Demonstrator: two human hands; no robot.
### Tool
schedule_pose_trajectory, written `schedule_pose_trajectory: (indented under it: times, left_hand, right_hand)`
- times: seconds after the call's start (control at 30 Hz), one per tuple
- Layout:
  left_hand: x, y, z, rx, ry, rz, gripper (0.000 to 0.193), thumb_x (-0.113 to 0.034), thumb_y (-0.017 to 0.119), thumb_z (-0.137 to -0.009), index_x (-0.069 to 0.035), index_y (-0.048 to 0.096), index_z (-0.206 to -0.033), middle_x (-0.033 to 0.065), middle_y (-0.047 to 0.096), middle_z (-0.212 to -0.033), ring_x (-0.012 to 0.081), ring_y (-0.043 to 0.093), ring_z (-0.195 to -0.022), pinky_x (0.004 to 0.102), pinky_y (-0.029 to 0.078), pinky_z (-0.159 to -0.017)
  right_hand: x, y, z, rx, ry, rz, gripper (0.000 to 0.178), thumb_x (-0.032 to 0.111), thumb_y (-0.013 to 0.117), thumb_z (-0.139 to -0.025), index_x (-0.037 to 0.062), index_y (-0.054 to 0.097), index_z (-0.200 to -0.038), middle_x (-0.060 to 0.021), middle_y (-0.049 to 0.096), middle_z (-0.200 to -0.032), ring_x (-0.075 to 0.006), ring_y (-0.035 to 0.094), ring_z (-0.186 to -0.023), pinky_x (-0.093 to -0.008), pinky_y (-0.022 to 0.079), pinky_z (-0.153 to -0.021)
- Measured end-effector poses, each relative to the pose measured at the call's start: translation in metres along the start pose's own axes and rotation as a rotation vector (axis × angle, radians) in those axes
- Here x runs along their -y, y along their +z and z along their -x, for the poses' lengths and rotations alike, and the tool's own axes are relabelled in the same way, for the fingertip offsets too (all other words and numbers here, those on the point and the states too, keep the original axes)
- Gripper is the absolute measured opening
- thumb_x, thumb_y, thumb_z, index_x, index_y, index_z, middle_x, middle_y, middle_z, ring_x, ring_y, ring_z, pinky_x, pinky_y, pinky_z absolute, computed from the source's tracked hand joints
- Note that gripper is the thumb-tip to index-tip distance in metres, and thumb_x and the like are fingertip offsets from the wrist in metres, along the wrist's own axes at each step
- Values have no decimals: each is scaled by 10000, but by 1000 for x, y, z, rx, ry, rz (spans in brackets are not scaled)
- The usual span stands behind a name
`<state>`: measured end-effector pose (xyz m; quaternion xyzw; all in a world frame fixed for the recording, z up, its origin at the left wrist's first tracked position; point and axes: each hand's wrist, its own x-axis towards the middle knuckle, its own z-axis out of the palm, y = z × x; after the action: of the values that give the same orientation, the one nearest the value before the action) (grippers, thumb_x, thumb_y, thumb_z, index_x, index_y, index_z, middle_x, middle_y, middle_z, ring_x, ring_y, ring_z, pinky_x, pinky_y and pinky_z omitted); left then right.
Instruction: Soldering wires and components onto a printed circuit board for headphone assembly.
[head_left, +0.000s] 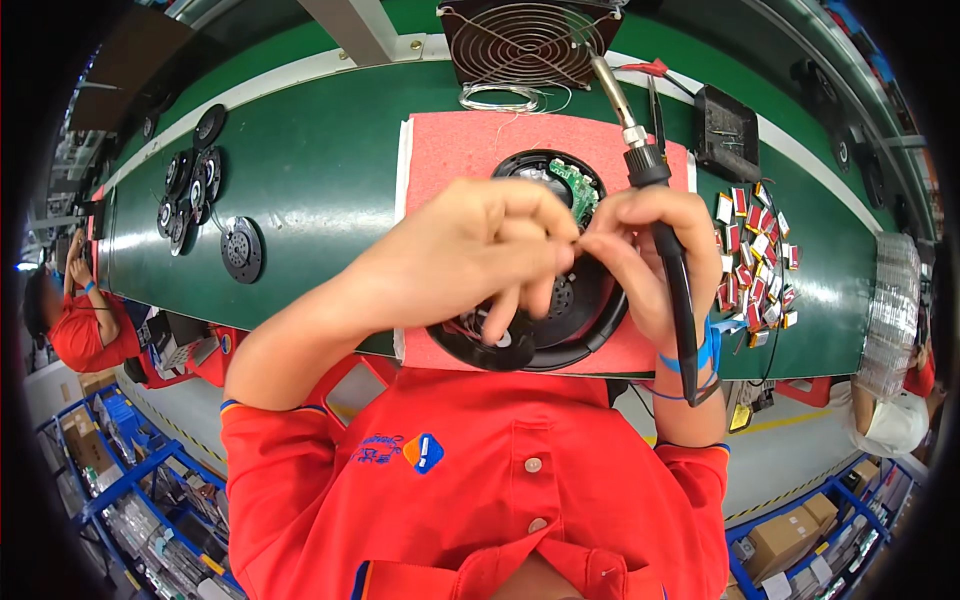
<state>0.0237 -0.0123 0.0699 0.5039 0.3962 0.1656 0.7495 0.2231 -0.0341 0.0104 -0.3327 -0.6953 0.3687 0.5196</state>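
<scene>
Red shirt [480, 490] low in frame; centre, left hand [465, 245] and right hand [648, 290] together at fingertips, pinch unclear—right also cradling soldering iron [679, 290]. Black housing [580, 322] beneath, centre: likely light, stiff—hold by rim, sparing fragile circuit board [574, 190].

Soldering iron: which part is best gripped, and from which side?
I'd take the soldering iron by its black handle, below the flared collar, from the near right, where the right hand holds it. Its bare metal barrel points up and away toward the fan, so that grip should keep fingers off a possibly hot end.
</scene>
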Motion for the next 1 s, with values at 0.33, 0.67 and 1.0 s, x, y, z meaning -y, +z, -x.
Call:
schedule_pose_trajectory:
  times: [0.33, 0.67, 1.0]
  left_hand:
    - [25, -8, -48, -273, 729, -647, 84, -73, 638, -791, -25, 655, -858, 93, 651, -752, 210, 634, -693, 308, 497, -629]
    - [33, -9, -44, -316, 457, -376, 101, -73, 598, -889, 23, 629, -894, 17, 608, -788, 73, 543, -720, 211, 446, -655]
    - [41, -7, -49, -355, 481, -183, 136, -114, 625, -846, 16, 661, -854, 10, 617, -691, 45, 512, -618, 212, 416, -557]
  right_hand:
    - [-14, 0, -1, -142, -39, 213, 294, -127, 623, -797, 8, 494, -1025, -96, 602, -851, -136, 589, -764, -239, 478, -676]
    - [-10, 6, -3, -105, 46, 261, 237, -62, 692, -768, 6, 573, -961, -66, 623, -871, -107, 593, -745, -227, 485, -679]
    - [-14, 3, -2, -119, -6, 209, 308, -101, 663, -770, 5, 514, -1018, -104, 629, -872, -125, 595, -744, -234, 483, -668]
